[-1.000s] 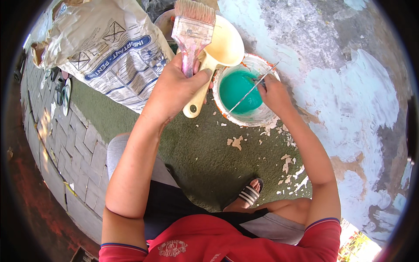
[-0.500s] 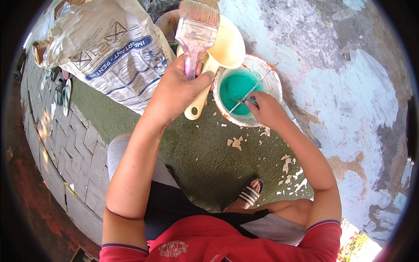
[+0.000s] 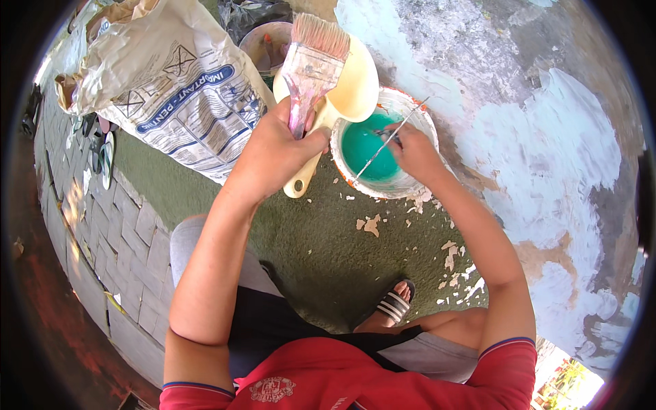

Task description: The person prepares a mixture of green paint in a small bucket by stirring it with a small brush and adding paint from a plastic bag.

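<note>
My left hand (image 3: 280, 150) is closed round the pink, paint-stained handle of a wide paintbrush (image 3: 316, 51) and the handle of a cream plastic scoop (image 3: 357, 75) beneath it. A white bucket (image 3: 425, 157) with an orange-smeared rim and turquoise liquid (image 3: 363, 152) inside stands right of the scoop. A thin speckled rod (image 3: 372, 162) lies diagonally across its rim. Inside the bucket's mouth, beside that rod, my right hand (image 3: 413, 150) is closed on a dark, small tool (image 3: 388, 133), whose kind is partly hidden by the fingers and liquid.
A large printed paper sack (image 3: 171, 102) lies upper left, beside another bucket (image 3: 260, 44) and dark plastic. Flip-flops (image 3: 106, 157) lie on grey paving (image 3: 133, 239). Green flooring (image 3: 314, 253) has paint flakes. A surface patched with pale blue paint (image 3: 533, 157) spans the right.
The brush and scoop in my left hand have moved slightly down and right. My right hand has shifted within the bucket's mouth, first lower, then back up toward the upper right.
</note>
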Motion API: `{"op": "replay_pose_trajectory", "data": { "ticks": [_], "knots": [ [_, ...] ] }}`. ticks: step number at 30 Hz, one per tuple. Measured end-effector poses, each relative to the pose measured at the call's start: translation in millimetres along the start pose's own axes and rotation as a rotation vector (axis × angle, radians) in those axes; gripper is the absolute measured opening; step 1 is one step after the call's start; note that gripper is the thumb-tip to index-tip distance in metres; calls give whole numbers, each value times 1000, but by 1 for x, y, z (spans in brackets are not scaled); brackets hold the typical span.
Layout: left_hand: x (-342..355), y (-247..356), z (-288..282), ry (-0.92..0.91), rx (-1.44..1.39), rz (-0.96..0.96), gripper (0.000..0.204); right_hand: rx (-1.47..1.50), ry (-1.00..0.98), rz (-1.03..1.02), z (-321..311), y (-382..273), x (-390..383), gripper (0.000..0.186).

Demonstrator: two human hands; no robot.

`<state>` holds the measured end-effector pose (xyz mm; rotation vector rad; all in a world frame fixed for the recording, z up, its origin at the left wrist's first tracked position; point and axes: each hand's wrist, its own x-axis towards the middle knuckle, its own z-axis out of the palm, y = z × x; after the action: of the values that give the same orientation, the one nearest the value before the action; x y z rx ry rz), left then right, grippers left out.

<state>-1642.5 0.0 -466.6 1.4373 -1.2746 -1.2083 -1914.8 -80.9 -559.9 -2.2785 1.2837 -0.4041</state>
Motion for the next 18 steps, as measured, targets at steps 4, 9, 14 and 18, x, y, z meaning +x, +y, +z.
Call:
{"op": "replay_pose_trajectory", "data": {
  "ticks": [4, 9, 14, 18],
  "knots": [
    [-2, 6, -2, -32, -4, -30, 43, 34, -132, 7, 3, -15, -9, 25],
    [-8, 6, -6, -34, 16, -37, 42, -48, -233, 143, -8, -10, -19, 28],
    [-9, 11, -5, -49, 14, -42, 41, -192, -78, 170, -22, 15, -17, 28],
    [-7, 7, -4, -79, 64, -46, 42, -138, 34, 50, -14, 17, -4, 26]
  ]
}}
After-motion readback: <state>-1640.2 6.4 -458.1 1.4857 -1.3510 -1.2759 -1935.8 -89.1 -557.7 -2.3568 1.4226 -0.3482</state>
